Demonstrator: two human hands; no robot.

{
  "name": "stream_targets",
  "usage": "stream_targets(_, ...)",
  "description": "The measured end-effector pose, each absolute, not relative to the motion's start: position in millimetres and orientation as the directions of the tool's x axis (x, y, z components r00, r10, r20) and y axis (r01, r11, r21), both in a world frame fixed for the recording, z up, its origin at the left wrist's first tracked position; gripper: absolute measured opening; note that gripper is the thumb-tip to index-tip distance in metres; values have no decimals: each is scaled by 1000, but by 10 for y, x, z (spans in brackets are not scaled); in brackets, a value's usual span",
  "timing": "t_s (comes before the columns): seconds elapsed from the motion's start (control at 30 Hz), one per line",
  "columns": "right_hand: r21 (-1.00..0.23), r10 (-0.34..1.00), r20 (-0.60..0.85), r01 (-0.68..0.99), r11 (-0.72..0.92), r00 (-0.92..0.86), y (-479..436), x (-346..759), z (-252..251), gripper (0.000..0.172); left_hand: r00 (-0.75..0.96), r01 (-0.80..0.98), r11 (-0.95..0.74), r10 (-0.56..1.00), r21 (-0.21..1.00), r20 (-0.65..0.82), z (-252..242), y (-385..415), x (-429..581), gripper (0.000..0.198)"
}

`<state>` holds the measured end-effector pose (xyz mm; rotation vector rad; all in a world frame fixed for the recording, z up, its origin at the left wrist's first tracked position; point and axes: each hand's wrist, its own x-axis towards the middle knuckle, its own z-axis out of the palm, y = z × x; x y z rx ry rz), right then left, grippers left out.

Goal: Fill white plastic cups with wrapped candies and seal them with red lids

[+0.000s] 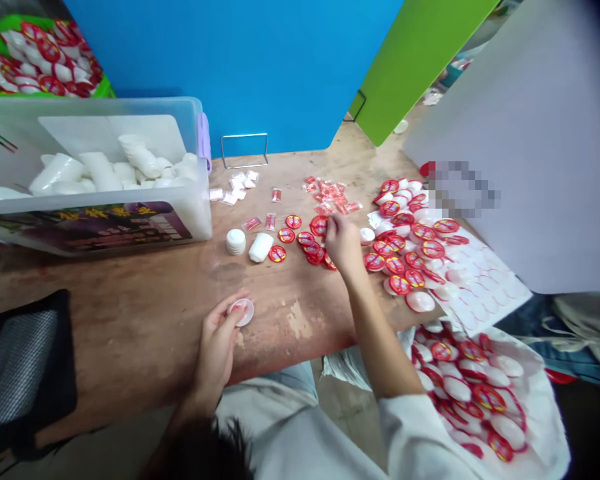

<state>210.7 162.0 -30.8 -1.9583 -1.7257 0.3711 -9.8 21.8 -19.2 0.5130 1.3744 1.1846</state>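
Observation:
My left hand [215, 340] is shut on a small white round cap [243, 311], which it holds just above the wooden table [130, 313]. My right hand [343, 243] pinches the edge of a red round label [319, 225] at the table's middle. More red-and-yellow round labels [305, 239] lie scattered around that hand. A stack of white caps [236, 241] and a white plastic bottle [261, 247] stand between my hands. To the right, many labelled white caps [405, 247] lie partly on a peeled sticker sheet [485, 280].
A clear plastic bin [195, 200] of white bottles stands at the left rear. Small sachets [235, 188] and red packets [330, 197] lie behind my hands. A white bag [530, 373] of labelled caps sits below the table's right edge. A grey board [540, 147] overhangs the right.

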Motion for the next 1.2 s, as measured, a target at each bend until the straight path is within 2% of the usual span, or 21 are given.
stream_targets(0.07,-826,995,36,562,-25,98,1156,1911,-270,36,-196,-398,380,854,835,-482,-207,212,-91,38)
stream_targets(0.1,-912,999,6,409,-14,47,928,1783,-277,34,-181,-409,388,853,826,-490,-207,206,-78,39)
stream_targets(0.2,-997,1000,-21,78,-19,-14,408,1357,-375,26,-129,-410,414,856,813,-501,-185,167,-16,45)
stream_targets(0.3,-998,996,-43,-46,-39,74,215,1062,-470,22,-67,-404,401,884,822,-464,-150,102,42,48)
stream_targets(0.43,-1000,970,-22,-24,-17,241,176,954,-438,20,24,-449,372,914,812,-405,-121,24,60,43)
stream_targets(0.57,-998,959,4,-55,21,284,91,928,-348,15,82,-545,377,913,749,-400,-109,-20,-5,39)
stream_targets(0.67,-995,949,5,-98,37,314,38,931,-334,9,210,-537,459,885,707,-416,-82,-37,-93,41)
stream_targets(0.77,-997,939,82,14,82,333,37,976,-340,9,343,-506,516,856,691,-388,-47,-41,-170,46)
stream_targets(0.83,-987,930,148,112,116,337,40,1013,-324,9,336,-470,503,862,725,-381,-33,-38,-198,44)
stream_targets(0.93,-955,933,233,245,166,276,-15,1064,-248,13,274,-423,471,881,774,-386,-20,-36,-200,41)
stream_targets(1.03,-879,953,290,418,230,86,-160,1120,-140,25,258,-433,495,869,753,-423,2,-51,-174,43)
stream_targets(1.13,-764,959,270,585,271,-90,-312,1195,-61,43,285,-424,560,828,712,-483,27,-78,-144,48)
stream_targets(1.2,-729,966,215,634,258,-147,-370,1253,-31,49,293,-401,572,820,716,-492,45,-90,-128,51)
